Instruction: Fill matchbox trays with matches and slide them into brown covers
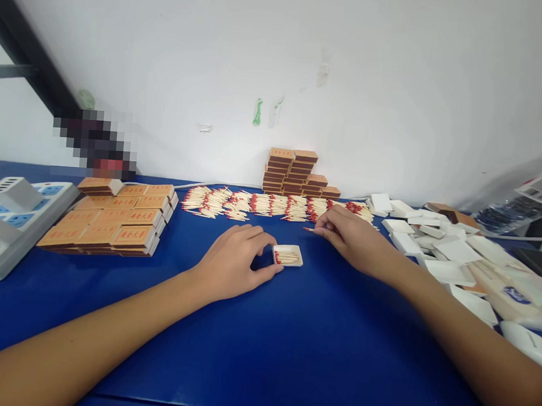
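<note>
A small white matchbox tray lies on the blue table with several red-tipped matches inside. My left hand grips its left end between thumb and fingers. To the right and a little farther back, my right hand pinches matches whose red heads point left; how many it holds is hard to see. Just beyond both hands, a long row of loose match piles runs along the wall side of the table.
Stacked matchboxes stand at left beside a white power strip. More matchboxes are piled against the wall. At right lie many white trays, a pack of tissues and a white computer mouse.
</note>
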`<state>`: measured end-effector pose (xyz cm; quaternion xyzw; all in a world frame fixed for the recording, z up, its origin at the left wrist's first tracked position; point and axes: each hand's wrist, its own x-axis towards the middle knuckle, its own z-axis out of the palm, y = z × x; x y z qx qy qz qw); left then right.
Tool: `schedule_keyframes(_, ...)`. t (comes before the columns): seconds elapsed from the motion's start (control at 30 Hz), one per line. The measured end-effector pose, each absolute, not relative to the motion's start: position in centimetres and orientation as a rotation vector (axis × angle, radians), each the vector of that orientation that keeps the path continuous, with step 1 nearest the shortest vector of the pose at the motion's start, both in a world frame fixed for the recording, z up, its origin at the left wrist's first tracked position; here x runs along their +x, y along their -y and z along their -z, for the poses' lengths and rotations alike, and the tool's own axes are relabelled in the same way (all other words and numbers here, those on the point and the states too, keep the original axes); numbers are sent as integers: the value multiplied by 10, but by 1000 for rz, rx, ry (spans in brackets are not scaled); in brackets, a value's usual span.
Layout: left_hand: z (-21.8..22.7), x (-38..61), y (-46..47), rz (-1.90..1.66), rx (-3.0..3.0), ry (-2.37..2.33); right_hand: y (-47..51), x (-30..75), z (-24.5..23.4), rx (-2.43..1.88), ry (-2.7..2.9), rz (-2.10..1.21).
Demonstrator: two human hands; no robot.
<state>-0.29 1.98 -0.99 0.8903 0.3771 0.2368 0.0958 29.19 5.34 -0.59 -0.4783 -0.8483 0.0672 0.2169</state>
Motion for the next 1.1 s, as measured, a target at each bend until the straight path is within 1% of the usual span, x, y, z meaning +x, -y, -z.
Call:
schedule_keyframes(0.17, 11, -3, -19, -726, 2636, -1125, -22, 260, -4, -1206, 2426, -185)
schedule_keyframes(0.37, 12, -1, -18, -720, 2632, -1123, -8, 242, 5, -1137, 2493, -154)
schedule_keyframes(0.6, 12, -2, -19, -711, 2632, -1116, -15, 244, 4, -1133, 2396, -342)
schedule_keyframes(0.67, 12, -2, -19, -712, 2636, -1117, -26, 256, 2, -1172, 2330, -293)
schedule_keyframes(0.83, 11, -3, -19, -711, 2635, -1119, -60, 296, 8, -1387, 2189, 34)
schedule_keyframes(0.97, 11, -2, -19, -709, 2631, -1111, -71, 310, 16, -1466, 2237, 32)
schedule_keyframes(1.1, 10, -3, -18, -702, 2636, -1114, -72, 309, 21, -1437, 2276, 26)
